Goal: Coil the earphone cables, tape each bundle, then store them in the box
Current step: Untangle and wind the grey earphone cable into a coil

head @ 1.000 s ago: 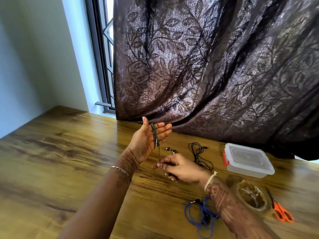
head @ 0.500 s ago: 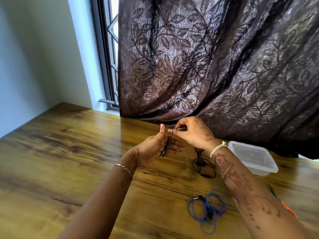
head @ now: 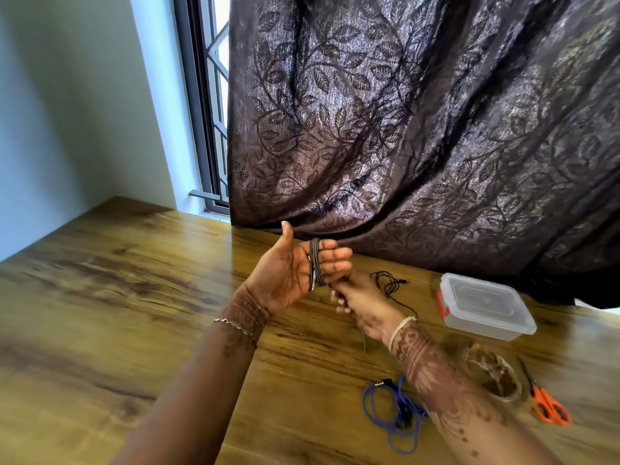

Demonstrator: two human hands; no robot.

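Observation:
My left hand (head: 285, 276) is raised palm up above the table, thumb pointing up and fingers held out. A dark earphone cable (head: 315, 263) is wound in several turns around those fingers. My right hand (head: 362, 307) sits just below and right of the left fingers, curled on the loose end of that cable. A thin strand hangs under it. A black earphone cable (head: 389, 283) lies loose on the table behind my right hand. A blue earphone cable (head: 392, 411) lies by my right forearm. The clear plastic box (head: 486, 310), lid on, stands at the right.
A roll of clear tape (head: 496, 377) and orange scissors (head: 547, 404) lie right of my forearm. A dark leaf-patterned curtain (head: 402, 129) hangs onto the wooden table (head: 117, 297) along its far edge. A window and a wall are at the left.
My right hand has come down from above the left fingers to beneath them, carrying the cable end around. My left hand has opened out, palm up.

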